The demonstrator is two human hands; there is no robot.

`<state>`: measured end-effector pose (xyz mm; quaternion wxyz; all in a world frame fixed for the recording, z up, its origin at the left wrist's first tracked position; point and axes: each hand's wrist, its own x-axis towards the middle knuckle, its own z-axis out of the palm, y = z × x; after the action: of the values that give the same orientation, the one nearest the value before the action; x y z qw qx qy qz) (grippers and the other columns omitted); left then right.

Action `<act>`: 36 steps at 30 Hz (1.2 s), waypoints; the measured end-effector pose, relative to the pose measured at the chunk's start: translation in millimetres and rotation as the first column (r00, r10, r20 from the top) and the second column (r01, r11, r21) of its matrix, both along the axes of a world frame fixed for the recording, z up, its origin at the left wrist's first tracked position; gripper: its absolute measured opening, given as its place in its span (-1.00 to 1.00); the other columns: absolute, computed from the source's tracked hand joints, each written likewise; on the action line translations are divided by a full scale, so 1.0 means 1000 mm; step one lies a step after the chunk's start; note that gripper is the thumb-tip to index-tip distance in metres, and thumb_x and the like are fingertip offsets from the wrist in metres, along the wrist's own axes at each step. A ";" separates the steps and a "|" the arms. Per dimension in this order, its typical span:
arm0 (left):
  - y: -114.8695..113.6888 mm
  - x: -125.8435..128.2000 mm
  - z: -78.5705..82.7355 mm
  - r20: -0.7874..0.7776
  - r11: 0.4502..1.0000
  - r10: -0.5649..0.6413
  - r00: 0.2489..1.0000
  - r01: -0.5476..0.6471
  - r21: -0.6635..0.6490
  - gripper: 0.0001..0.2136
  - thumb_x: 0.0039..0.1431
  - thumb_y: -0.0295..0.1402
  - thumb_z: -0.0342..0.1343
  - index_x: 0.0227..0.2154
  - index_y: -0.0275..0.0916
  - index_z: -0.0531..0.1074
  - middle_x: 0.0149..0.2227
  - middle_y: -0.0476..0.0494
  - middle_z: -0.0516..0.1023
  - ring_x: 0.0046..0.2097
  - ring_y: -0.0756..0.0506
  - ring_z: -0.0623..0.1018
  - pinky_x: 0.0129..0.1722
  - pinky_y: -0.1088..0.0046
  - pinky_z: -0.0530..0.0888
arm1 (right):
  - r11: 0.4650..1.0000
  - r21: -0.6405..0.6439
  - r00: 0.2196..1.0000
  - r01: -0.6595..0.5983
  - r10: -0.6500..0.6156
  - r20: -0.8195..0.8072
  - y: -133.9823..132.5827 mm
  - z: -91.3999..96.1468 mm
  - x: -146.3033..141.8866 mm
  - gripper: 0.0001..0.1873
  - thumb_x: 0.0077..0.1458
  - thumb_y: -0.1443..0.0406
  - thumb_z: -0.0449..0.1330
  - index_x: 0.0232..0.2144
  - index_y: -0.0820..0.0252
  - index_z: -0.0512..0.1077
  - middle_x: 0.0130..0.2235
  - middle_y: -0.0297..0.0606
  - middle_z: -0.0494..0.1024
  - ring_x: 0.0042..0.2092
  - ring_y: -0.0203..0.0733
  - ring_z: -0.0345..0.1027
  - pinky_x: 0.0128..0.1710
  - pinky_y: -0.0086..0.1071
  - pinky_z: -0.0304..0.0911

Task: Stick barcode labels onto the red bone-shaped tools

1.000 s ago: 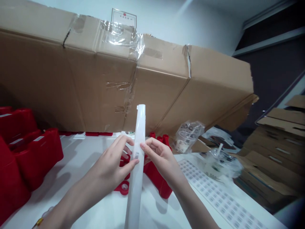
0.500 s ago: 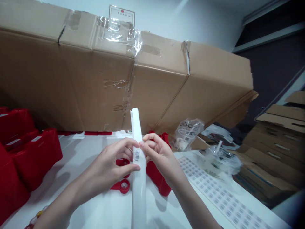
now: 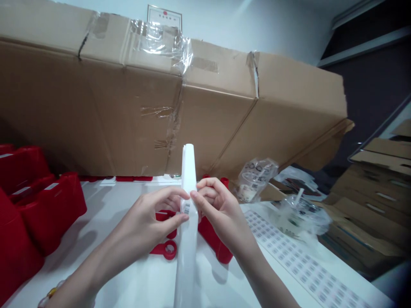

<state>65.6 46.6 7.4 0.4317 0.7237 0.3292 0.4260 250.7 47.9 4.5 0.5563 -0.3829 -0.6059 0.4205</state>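
My left hand [image 3: 144,222] and right hand [image 3: 221,209] pinch what looks like an upright white plastic tube [image 3: 188,256] bearing a barcode sticker [image 3: 185,208]; red plastic parts [image 3: 212,241] sit just behind my hands, a barcode label sheet [image 3: 298,256] right of them.

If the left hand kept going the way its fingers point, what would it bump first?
The left hand would meet the white strip first. Its fingertips seem to be touching it, beside the barcode sticker, though depth is hard to judge here.
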 end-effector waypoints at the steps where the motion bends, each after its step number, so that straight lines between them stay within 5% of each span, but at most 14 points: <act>1: 0.001 0.001 0.000 0.019 1.000 0.007 1.000 -0.006 -0.019 -0.84 0.22 -0.35 0.23 -0.13 -0.10 0.51 -0.33 0.04 0.51 -0.22 -0.06 0.56 -0.16 0.39 0.54 | 1.000 -0.001 1.000 0.000 0.000 0.009 -0.001 0.000 -0.001 -0.68 0.18 0.09 0.35 -0.24 0.08 0.32 -0.50 -0.51 0.45 -0.50 -0.33 0.37 -0.46 -0.44 0.27; 7: 0.001 0.001 -0.003 0.065 0.997 0.055 0.996 -0.052 -0.059 -0.83 0.15 -0.36 0.27 -0.18 -0.17 0.56 -0.29 -0.07 0.62 -0.18 -0.13 0.61 -0.14 0.30 0.56 | 0.995 0.074 0.992 0.062 -0.069 0.102 -0.012 0.001 -0.007 -0.73 0.24 0.09 0.30 -0.21 0.06 0.32 -0.44 -0.41 0.52 -0.39 -0.22 0.44 -0.39 -0.36 0.33; 16: 0.000 0.000 0.002 0.091 0.988 0.074 0.993 -0.061 -0.142 -0.98 0.09 -0.44 0.29 -0.40 -0.19 0.58 -0.34 -0.02 0.68 -0.22 -0.09 0.66 -0.17 0.43 0.57 | 0.943 0.311 0.963 0.118 -0.185 0.195 -0.021 -0.011 -0.013 -0.87 0.32 0.23 0.25 -0.17 0.00 0.34 -0.36 -0.41 0.56 -0.36 -0.24 0.50 -0.43 -0.40 0.37; 19: 0.001 -0.003 0.004 0.138 0.983 0.062 0.989 -0.036 -0.179 -0.93 0.06 -0.44 0.34 -0.43 -0.20 0.56 -0.35 0.00 0.67 -0.25 -0.05 0.65 -0.22 0.49 0.56 | 0.948 0.313 0.973 0.062 -0.127 0.193 -0.019 -0.010 -0.012 -0.82 0.29 0.24 0.28 -0.14 -0.02 0.33 -0.32 -0.40 0.55 -0.30 -0.23 0.52 -0.33 -0.38 0.45; 25: 0.000 -0.011 0.007 0.212 0.986 0.024 0.977 0.012 -0.169 -0.83 0.17 -0.32 0.33 -0.18 -0.14 0.56 -0.32 0.02 0.66 -0.24 -0.01 0.64 -0.25 0.58 0.56 | 0.966 0.252 0.991 -0.051 0.017 0.132 -0.017 -0.001 -0.008 -0.75 0.26 0.25 0.30 -0.08 -0.05 0.32 -0.18 -0.35 0.57 -0.14 -0.20 0.54 -0.22 -0.38 0.50; 30: -0.004 -0.010 0.009 0.223 0.995 0.087 0.971 -0.072 -0.075 -0.86 0.15 -0.36 0.31 -0.22 -0.15 0.57 -0.35 0.02 0.69 -0.27 -0.04 0.67 -0.24 0.53 0.62 | 0.971 0.137 0.979 -0.195 0.185 0.086 -0.021 0.005 -0.006 -0.68 0.23 0.27 0.33 -0.05 -0.04 0.31 -0.12 -0.33 0.59 -0.08 -0.19 0.54 -0.14 -0.35 0.51; 36: -0.008 -0.007 0.008 0.181 0.977 0.212 0.960 -0.211 -0.022 -0.88 0.11 -0.29 0.33 -0.28 -0.15 0.64 -0.31 -0.03 0.73 -0.26 -0.10 0.69 -0.27 0.47 0.65 | 0.980 0.188 0.995 -0.065 0.050 0.085 -0.017 -0.001 -0.005 -0.74 0.24 0.26 0.32 -0.11 -0.04 0.33 -0.25 -0.40 0.59 -0.17 -0.21 0.54 -0.12 -0.34 0.47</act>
<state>58.7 38.2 15.2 0.4130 0.6417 0.3644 0.5337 245.7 30.5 3.5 0.5536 -0.3267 -0.6757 0.3609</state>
